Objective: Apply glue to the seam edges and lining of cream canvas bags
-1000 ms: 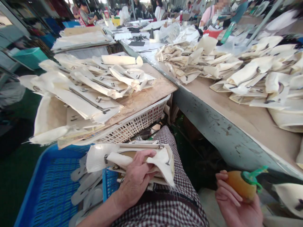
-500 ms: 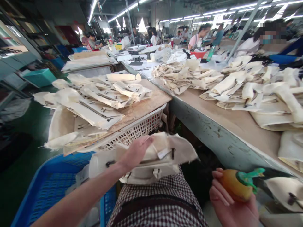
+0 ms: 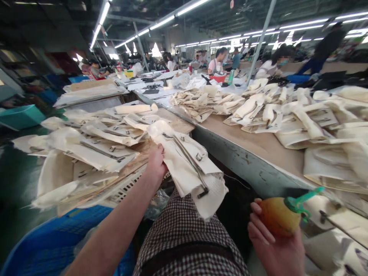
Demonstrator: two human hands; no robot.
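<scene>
My left hand [image 3: 156,165] grips the edge of a cream fabric piece [image 3: 184,161] with a dark zipper and a small metal buckle on it. The piece hangs over my lap, its lower end frayed. In my right hand [image 3: 276,237], at the lower right, is a rounded orange-yellow object [image 3: 278,217] with a green top and a green strip sticking out. My fingers and palm cup it from the left and below; what kind of thing it is I cannot make out. Similar cream pieces [image 3: 94,145] lie piled on the wooden board left of my left hand.
A white perforated basket [image 3: 123,191] stands under the board, with a blue crate [image 3: 34,237] at lower left. More cream pieces [image 3: 258,107] cover the long table [image 3: 247,147] on the right. A turquoise bin [image 3: 21,117] is on the floor. Several people work farther back.
My left hand has lifted and turned the cream fabric piece, so its zipper side faces up near the board. The right hand still holds the orange-yellow object. My view has shifted rightward.
</scene>
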